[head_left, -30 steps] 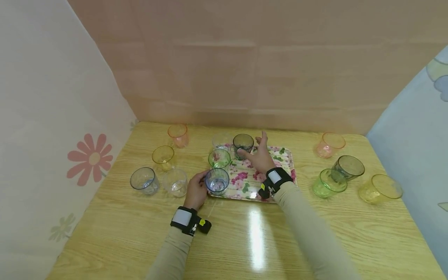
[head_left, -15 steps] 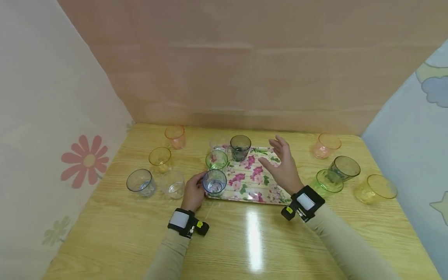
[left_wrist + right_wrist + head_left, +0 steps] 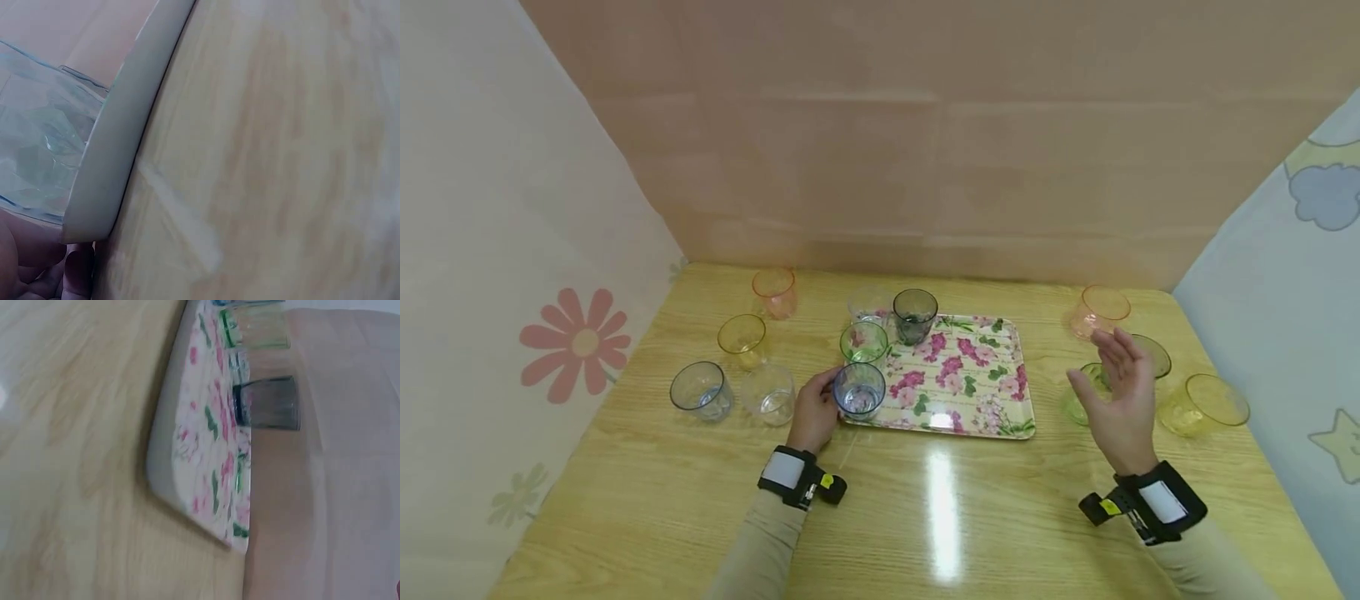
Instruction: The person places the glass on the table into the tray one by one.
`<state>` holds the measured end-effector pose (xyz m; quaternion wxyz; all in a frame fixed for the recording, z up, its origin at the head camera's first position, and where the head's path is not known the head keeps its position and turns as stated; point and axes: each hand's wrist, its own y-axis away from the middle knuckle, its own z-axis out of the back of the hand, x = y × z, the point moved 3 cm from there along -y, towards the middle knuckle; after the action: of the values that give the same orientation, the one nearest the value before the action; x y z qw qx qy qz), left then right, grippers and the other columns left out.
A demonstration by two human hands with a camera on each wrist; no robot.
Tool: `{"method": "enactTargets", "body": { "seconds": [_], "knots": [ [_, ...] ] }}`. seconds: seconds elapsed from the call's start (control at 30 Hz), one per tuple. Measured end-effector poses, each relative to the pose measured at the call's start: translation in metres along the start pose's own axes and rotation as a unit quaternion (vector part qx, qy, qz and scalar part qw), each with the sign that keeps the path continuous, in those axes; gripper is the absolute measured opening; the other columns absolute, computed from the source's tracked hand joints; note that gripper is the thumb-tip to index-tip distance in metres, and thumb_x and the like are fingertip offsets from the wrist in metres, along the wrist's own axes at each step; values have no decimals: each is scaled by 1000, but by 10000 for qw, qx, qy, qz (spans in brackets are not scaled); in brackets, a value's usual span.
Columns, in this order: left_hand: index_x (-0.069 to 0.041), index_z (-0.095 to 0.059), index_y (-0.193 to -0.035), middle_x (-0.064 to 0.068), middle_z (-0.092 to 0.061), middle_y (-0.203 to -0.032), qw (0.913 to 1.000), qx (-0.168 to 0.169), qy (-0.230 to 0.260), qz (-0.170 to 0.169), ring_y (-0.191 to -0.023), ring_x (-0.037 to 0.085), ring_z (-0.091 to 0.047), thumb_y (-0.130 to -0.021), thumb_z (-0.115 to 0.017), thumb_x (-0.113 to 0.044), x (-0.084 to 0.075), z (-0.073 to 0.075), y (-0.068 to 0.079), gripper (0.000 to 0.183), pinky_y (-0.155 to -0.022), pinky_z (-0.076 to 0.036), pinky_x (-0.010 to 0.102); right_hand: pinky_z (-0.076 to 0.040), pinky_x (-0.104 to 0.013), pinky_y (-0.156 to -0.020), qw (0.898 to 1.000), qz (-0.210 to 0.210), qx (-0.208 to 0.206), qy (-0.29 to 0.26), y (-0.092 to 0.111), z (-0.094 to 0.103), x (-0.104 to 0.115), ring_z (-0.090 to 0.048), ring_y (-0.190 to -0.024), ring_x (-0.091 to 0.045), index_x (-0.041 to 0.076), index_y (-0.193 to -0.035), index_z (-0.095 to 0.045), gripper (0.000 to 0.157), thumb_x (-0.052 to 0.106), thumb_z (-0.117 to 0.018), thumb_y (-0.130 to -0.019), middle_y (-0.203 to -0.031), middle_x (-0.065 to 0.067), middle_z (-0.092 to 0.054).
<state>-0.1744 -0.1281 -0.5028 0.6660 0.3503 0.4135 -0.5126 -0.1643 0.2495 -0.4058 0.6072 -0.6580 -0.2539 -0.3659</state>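
A flower-patterned tray [image 3: 955, 387] lies on the table. My left hand [image 3: 814, 410] grips its left edge; in the left wrist view fingers [image 3: 31, 240] show at the tray's corner. On the tray's left part stand a blue glass [image 3: 860, 392], a green glass [image 3: 864, 343], a clear glass [image 3: 870, 304] and a dark grey glass [image 3: 914, 318]. My right hand [image 3: 1118, 408] hovers on the right, fingers spread and holding nothing. It partly hides a second green glass [image 3: 1074, 407] and a second grey glass [image 3: 1157, 354].
Further right are a yellow glass [image 3: 1198, 408] and a pink glass [image 3: 1099, 312]. Left of the tray stand another pink glass [image 3: 775, 296], a yellow glass [image 3: 743, 337], a bluish glass [image 3: 702, 392] and a clear glass [image 3: 770, 396]. A paper wall [image 3: 880, 167] closes the back.
My right hand has left the dark grey glass on the tray and moved right, to the glasses there. The left hand stays at the tray's edge.
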Motion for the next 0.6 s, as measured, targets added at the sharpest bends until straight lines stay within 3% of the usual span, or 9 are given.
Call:
{"method": "enactTargets", "body": {
  "seconds": [0.17, 0.27, 0.4, 0.6],
  "knots": [
    [-3, -60, -128, 15, -63, -115, 10000, -22, -73, -38, -99, 24, -59, -90, -51, 8, -1, -1, 0, 41, -82, -50, 38, -25, -30, -110, 9984, 162, -529, -129, 10, 24, -6, -37, -125, -32, -11, -136, -34, 66, -21, -58, -76, -131, -21, -45],
    [-3, -60, -128, 16, -63, -115, 10000, -3, -44, -28, -99, 24, -59, -90, -51, 8, -2, -1, 1, 41, -83, -50, 38, -23, -30, -110, 9958, 88, -909, 24, 17, 32, -9, -35, -125, -31, -9, -137, -34, 68, -18, -61, -75, -132, -22, -40],
    [-4, -60, -129, 15, -63, -117, 10000, 9, -16, 24, -100, 24, -58, -90, -51, 7, -1, -1, 0, 41, -84, -49, 38, -15, -32, -114, 9900, -430, -1326, 221, 28, 38, -15, -27, -131, -29, -2, -141, -31, 78, -15, -65, -72, -138, -17, -32],
    [-6, -60, -130, 14, -63, -118, 9999, 20, 0, 142, -100, 23, -57, -90, -50, 7, -1, -1, 0, 42, -83, -49, 37, -3, -28, -115, 9739, -1424, -1172, 1320, 43, 38, -25, -7, -142, -20, 9, -153, -5, 105, -8, -70, -73, -157, -11, -5]
  ]
}}
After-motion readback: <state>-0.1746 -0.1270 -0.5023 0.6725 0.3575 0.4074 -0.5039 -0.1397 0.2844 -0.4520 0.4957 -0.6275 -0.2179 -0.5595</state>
